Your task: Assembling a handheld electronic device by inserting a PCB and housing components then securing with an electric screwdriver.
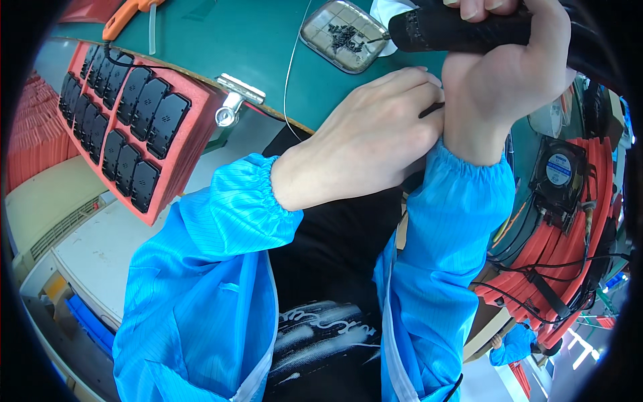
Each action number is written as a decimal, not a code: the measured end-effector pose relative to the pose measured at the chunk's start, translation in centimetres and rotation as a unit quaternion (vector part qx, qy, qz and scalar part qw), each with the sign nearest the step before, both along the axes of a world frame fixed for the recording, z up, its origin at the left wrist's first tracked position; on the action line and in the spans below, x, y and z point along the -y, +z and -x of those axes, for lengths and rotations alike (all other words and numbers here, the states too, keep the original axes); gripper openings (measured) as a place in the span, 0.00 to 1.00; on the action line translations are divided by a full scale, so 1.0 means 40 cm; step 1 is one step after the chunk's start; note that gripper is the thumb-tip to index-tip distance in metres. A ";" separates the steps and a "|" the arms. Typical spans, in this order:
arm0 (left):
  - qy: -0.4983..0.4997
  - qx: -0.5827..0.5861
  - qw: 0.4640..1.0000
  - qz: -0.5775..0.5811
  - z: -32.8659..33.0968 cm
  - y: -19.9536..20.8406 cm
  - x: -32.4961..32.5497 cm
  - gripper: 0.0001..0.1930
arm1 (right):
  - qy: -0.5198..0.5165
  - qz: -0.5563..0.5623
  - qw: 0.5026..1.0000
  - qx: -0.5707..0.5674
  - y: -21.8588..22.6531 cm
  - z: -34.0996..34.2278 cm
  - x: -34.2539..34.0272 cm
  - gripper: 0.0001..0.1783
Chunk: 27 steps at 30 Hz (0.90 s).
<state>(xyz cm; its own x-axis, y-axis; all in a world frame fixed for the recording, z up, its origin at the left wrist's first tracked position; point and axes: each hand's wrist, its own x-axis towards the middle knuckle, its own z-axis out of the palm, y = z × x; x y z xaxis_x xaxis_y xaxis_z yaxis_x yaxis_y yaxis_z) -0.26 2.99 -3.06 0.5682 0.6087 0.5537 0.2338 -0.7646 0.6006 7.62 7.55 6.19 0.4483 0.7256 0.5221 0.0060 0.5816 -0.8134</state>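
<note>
My right hand (512, 80) is wrapped round a black electric screwdriver (429, 30), held almost level across the far right. Its thin bit points left, with the tip over a shallow metal tray (323, 48). In that tray lies a heap of small black screws (345, 39). Closer to me and left of the right wrist, my left hand (368, 134) is closed, back upward, fingers curled in. A sliver of something black (432, 109) shows at its fingers, but most of it is hidden.
Black plastic housings (167, 124) stand in rows in a pink foam tray (194, 114) at left. A metal clip (231, 100) grips the green bench's (221, 33) edge. An orange glue gun (127, 17) lies far left. At right are a fan (559, 167), cables and pink foam; a co-worker (516, 345) is beyond.
</note>
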 end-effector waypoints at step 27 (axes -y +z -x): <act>-0.008 0.082 0.995 0.054 0.002 0.015 -0.007 0.21 | 0.217 -0.098 0.971 -0.025 0.043 -0.203 0.098 0.09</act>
<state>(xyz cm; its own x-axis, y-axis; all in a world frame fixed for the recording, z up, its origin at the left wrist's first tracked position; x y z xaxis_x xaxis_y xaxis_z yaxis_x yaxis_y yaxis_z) -0.34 3.26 -2.47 0.4860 0.6609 0.5718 0.1148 -0.6969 0.7079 15.75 3.61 7.92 0.1509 0.7407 0.6546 -0.3116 0.6641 -0.6796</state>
